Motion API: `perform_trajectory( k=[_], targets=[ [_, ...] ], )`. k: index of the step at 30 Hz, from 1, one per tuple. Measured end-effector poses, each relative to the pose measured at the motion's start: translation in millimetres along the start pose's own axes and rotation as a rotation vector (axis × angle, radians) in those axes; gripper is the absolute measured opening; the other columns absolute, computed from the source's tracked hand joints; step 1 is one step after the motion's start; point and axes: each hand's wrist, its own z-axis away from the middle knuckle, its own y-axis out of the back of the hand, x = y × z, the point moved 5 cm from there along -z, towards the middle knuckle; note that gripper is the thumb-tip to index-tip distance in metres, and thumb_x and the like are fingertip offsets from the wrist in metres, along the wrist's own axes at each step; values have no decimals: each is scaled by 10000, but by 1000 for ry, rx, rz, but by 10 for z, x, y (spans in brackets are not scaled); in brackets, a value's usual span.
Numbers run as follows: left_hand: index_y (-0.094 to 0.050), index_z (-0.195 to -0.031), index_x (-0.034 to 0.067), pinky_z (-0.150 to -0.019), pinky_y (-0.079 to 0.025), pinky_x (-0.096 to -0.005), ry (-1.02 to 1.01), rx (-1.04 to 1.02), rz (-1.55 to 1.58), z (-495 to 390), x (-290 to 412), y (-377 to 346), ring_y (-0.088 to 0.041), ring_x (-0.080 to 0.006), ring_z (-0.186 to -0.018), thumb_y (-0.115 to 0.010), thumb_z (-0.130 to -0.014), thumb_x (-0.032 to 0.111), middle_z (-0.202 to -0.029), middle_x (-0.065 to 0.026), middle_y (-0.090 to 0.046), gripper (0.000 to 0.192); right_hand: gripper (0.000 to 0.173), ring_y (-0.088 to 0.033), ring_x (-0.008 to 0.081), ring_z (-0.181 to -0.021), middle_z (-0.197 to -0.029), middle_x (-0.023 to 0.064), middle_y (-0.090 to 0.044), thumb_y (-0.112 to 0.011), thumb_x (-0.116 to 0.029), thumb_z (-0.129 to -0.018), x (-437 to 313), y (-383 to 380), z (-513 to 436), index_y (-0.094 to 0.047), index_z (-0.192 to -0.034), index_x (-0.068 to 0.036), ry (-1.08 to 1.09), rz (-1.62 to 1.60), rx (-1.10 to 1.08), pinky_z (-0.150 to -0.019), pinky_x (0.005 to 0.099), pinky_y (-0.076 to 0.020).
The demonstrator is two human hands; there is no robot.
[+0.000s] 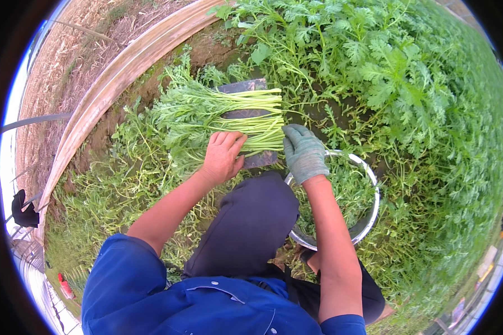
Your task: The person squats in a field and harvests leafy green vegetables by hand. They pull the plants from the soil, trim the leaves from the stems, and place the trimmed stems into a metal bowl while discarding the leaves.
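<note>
Cut leafy green stalks lie side by side on a dark flat board, their pale stem ends lined up to the right and their feathery leaves to the left. My left hand, bare, rests on the lower stems, fingers spread near where leaves meet stalks; whether it grips any is unclear. My right hand, in a grey-green glove, has its fingertips at the cut stem ends. Its grip is hidden by the glove. Under my right forearm stands a round metal-rimmed basin with loose greens in it.
Tall growing leafy greens fill the right side. Trampled stems and low plants cover the ground around my knees. A long pale folded plastic sheet curves along the left, with dry straw beyond it. A small red object lies at lower left.
</note>
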Motion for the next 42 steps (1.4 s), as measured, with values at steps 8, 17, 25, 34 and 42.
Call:
perform_trajectory(
  k=[8,17,25,34,42],
  targets=[
    [-588,-1234,78,-1028,-361,-463,70,-52,2,56,-76,-183,-493,-304,-1151,-780,-682,207,-1211,-114,-539,598,235,-588,296,-1040,-1078,100,-624,-642,-288,-874,110,-577,-455,-698,-1059,-153,64,355,-282,-923,450,-454],
    [-587,-1244,88,-1001,-383,-465,117,7,51,95,-118,-252,-508,-313,-1130,-775,-684,153,-1212,-108,-545,595,265,-638,295,-968,-1000,105,-652,-605,-386,-915,232,-649,-260,-702,-975,-146,-146,407,-322,-864,444,-476],
    [-562,-1277,75,-1004,-379,-471,101,15,93,112,-137,-252,-502,-330,-1137,-764,-698,171,-1233,-130,-534,621,341,-657,338,-923,-968,135,-687,-569,-421,-945,322,-667,-324,-698,-979,-106,-365,278,-373,-825,450,-512],
    [-556,-1286,73,-1007,-382,-481,116,20,91,120,-162,-304,-500,-334,-1142,-773,-692,181,-1243,-127,-529,642,392,-655,353,-934,-990,157,-682,-524,-448,-969,398,-687,-223,-699,-979,-98,-340,164,-308,-828,459,-505],
    [-520,-1326,54,-1022,-366,-503,106,36,123,129,-145,-272,-492,-353,-1159,-755,-732,261,-1271,-148,-517,672,463,-658,374,-970,-1005,191,-703,-578,-493,-930,552,-803,-304,-705,-1017,-56,-579,21,-339,-859,452,-503]
  ],
)
